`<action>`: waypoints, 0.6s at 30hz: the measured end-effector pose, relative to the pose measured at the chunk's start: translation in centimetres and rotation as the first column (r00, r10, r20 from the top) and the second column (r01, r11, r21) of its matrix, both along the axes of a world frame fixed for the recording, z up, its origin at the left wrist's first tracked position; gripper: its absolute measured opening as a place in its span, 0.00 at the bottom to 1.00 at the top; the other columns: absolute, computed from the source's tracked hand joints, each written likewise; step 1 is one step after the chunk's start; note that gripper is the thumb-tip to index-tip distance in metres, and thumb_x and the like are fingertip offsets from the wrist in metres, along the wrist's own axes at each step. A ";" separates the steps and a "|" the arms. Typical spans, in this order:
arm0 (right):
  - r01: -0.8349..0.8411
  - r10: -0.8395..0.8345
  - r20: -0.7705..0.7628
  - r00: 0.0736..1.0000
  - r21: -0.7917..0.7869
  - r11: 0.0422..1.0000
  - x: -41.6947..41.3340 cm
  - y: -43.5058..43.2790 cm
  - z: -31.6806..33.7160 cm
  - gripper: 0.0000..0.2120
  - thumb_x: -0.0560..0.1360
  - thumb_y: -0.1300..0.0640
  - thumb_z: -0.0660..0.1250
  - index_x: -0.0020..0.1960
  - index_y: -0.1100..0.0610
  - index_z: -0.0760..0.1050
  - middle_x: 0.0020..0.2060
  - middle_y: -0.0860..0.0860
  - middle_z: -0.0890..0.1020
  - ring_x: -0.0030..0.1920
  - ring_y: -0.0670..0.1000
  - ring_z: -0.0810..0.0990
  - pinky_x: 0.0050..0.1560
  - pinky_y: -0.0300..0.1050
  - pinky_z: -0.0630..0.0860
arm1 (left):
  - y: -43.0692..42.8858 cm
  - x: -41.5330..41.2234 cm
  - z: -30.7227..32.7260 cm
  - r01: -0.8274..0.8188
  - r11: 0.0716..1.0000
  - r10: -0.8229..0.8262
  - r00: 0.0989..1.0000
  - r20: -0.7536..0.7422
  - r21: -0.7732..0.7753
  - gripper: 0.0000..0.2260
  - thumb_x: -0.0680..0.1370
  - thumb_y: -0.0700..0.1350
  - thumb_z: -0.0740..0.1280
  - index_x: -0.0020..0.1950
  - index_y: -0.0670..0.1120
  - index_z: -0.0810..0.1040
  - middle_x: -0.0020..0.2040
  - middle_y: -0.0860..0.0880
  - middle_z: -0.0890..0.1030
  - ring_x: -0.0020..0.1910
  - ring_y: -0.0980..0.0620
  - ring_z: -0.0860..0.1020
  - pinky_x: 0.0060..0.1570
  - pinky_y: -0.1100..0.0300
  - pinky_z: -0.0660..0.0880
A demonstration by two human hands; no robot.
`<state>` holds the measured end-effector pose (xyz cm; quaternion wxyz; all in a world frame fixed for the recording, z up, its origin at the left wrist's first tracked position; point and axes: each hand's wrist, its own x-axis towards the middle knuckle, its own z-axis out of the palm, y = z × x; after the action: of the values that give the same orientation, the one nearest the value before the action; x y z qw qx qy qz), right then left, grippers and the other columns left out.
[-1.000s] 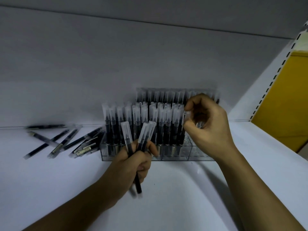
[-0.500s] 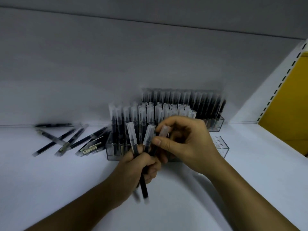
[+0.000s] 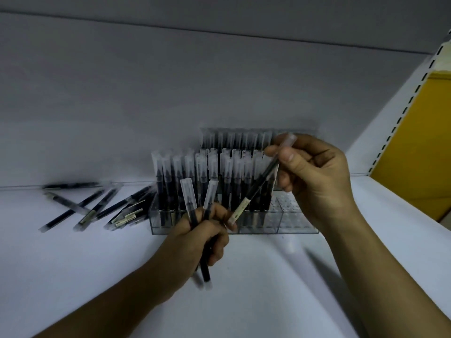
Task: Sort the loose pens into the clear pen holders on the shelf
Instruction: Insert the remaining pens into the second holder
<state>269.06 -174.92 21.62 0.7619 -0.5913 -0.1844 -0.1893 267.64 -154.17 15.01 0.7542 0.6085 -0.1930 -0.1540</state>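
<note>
Head view: right grip (image 3: pixel 317 176) pinches one tilted pen (image 3: pixel 258 189) at centre right, before the clear holder (image 3: pixel 292 223); left grip (image 3: pixel 202 237) clenches two pens (image 3: pixel 189 198) lower centre; loose pens (image 3: pixel 92 208) lie centre left on the shelf (image 3: pixel 73 264).

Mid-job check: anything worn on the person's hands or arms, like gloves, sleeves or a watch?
Nothing worn shows. The left hand and right hand are bare, no gloves or rings; the left forearm and right forearm are bare to the frame edge, no sleeves, watch or bands.

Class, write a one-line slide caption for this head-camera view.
Right hand holds a black pen with clear cap near the clear plastic pen holder; left hand grips two more pens.
</note>
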 end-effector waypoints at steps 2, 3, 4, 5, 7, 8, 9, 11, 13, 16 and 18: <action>-0.007 0.007 0.000 1.000 0.058 0.998 0.3 -0.5 0.1 0.10 0.67 0.55 0.74 0.47 0.55 0.85 0.42 0.55 0.87 0.25 0.47 0.77 0.25 0.37 0.72 | -0.1 0.1 -0.1 -0.027 0.999 0.027 0.999 0.041 0.016 0.08 0.76 0.43 0.60 0.42 0.44 0.79 0.28 0.45 0.68 0.25 0.52 0.65 0.25 0.62 0.65; -0.013 0.013 -0.001 1.000 0.083 0.997 0.4 -0.8 0.0 0.09 0.70 0.56 0.72 0.49 0.55 0.85 0.43 0.55 0.87 0.27 0.46 0.76 0.25 0.37 0.71 | -0.2 0.1 -0.2 -0.043 0.999 0.041 0.997 0.062 0.020 0.09 0.79 0.43 0.60 0.44 0.42 0.78 0.28 0.45 0.68 0.25 0.52 0.65 0.25 0.62 0.65; -0.020 0.021 -0.003 1.000 0.103 0.995 0.4 -1.0 0.0 0.09 0.72 0.57 0.70 0.51 0.56 0.84 0.43 0.54 0.86 0.28 0.46 0.76 0.26 0.37 0.70 | -0.2 0.1 -0.3 -0.060 0.998 0.057 0.995 0.082 0.028 0.09 0.82 0.43 0.60 0.46 0.41 0.76 0.28 0.46 0.67 0.24 0.52 0.65 0.24 0.62 0.65; -0.029 0.030 -0.003 1.000 0.119 0.992 0.5 -1.3 0.0 0.09 0.74 0.58 0.68 0.52 0.56 0.83 0.43 0.53 0.85 0.29 0.46 0.76 0.26 0.37 0.69 | -0.1 0.1 -0.3 -0.075 0.996 0.071 0.992 0.102 0.039 0.10 0.83 0.43 0.59 0.47 0.39 0.75 0.27 0.47 0.67 0.24 0.53 0.64 0.23 0.62 0.64; -0.035 0.035 -0.003 0.999 0.136 0.990 0.6 -1.8 0.0 0.10 0.76 0.58 0.66 0.55 0.57 0.82 0.41 0.50 0.83 0.31 0.45 0.75 0.27 0.36 0.67 | 0.0 0.0 -0.4 -0.084 0.995 0.077 0.990 0.120 0.055 0.10 0.80 0.44 0.60 0.49 0.39 0.76 0.27 0.49 0.64 0.23 0.53 0.61 0.22 0.62 0.61; -0.023 0.024 -0.005 1.000 0.140 0.990 0.7 -2.0 0.0 0.10 0.77 0.59 0.66 0.56 0.58 0.81 0.39 0.48 0.82 0.32 0.45 0.74 0.28 0.36 0.66 | 0.0 0.0 -0.4 -0.081 0.995 0.074 0.990 0.118 0.059 0.10 0.79 0.45 0.60 0.49 0.40 0.76 0.27 0.49 0.63 0.23 0.54 0.60 0.22 0.63 0.60; -0.003 0.004 -0.007 1.000 0.145 0.989 0.9 -2.2 0.0 0.10 0.78 0.60 0.65 0.57 0.60 0.81 0.38 0.47 0.82 0.33 0.45 0.73 0.29 0.37 0.65 | 0.0 0.0 -0.4 -0.081 0.995 0.073 0.991 0.115 0.064 0.10 0.80 0.45 0.61 0.49 0.40 0.77 0.27 0.50 0.63 0.23 0.55 0.59 0.22 0.63 0.59; 0.057 -0.056 -0.013 0.998 0.165 0.985 1.0 -2.3 0.0 0.09 0.80 0.62 0.63 0.56 0.60 0.81 0.39 0.46 0.83 0.35 0.45 0.74 0.31 0.38 0.66 | 0.1 0.2 -0.6 -0.088 0.993 0.080 0.992 0.097 0.081 0.09 0.83 0.41 0.61 0.48 0.42 0.79 0.27 0.50 0.63 0.23 0.56 0.60 0.22 0.63 0.58; 0.124 -0.121 -0.029 0.992 0.195 0.973 1.0 -2.4 0.1 0.08 0.80 0.61 0.65 0.52 0.57 0.83 0.44 0.48 0.86 0.38 0.46 0.77 0.31 0.38 0.70 | 0.2 0.5 -0.5 -0.067 0.996 0.064 0.996 0.056 0.059 0.09 0.79 0.38 0.62 0.44 0.46 0.80 0.28 0.50 0.64 0.23 0.56 0.60 0.22 0.63 0.57; 0.229 -0.228 -0.034 0.973 0.218 0.949 1.1 -2.6 0.2 0.07 0.80 0.63 0.65 0.53 0.57 0.82 0.47 0.48 0.86 0.39 0.45 0.78 0.36 0.39 0.73 | 0.0 0.6 0.1 -0.014 0.999 0.013 1.000 -0.028 -0.028 0.08 0.69 0.38 0.59 0.44 0.41 0.76 0.26 0.50 0.65 0.21 0.56 0.61 0.22 0.64 0.57; 0.347 -0.345 -0.042 0.937 0.187 0.919 1.4 -2.9 0.2 0.08 0.81 0.63 0.66 0.57 0.57 0.82 0.48 0.47 0.86 0.41 0.46 0.79 0.39 0.41 0.75 | 0.0 0.6 0.4 0.005 0.995 -0.016 0.995 -0.099 -0.104 0.08 0.66 0.37 0.58 0.42 0.40 0.74 0.26 0.50 0.67 0.22 0.56 0.63 0.22 0.64 0.59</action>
<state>270.42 -177.85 21.82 0.7706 -0.5392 -0.0548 -0.3354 268.22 -154.19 15.41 0.7926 0.5591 -0.1659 -0.1781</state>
